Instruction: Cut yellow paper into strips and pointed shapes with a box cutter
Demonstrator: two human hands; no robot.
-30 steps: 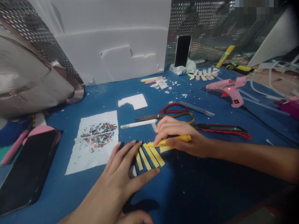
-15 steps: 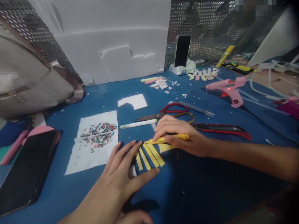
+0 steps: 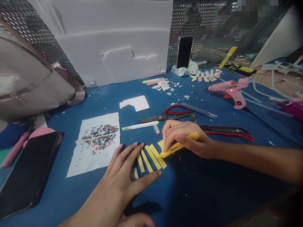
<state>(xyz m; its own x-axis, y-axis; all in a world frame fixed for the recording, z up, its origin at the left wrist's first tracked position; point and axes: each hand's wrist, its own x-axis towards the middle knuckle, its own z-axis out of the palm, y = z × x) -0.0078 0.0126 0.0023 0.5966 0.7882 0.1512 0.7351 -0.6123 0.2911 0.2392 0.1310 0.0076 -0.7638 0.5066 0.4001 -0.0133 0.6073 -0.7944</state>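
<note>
Head view: we are holding a yellow marker at the yellow strips.
Our right hand is gripping it; our left hand is resting wide around the strips on the table. Light lengthwise strokes, we are judging, suit such narrow pieces.

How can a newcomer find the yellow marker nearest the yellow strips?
On the blue table, find the right hand beside the fanned yellow strips. The yellow marker slants in its grip, tip at the strips; unlike the yellow stick at the back right, it is held.
</note>
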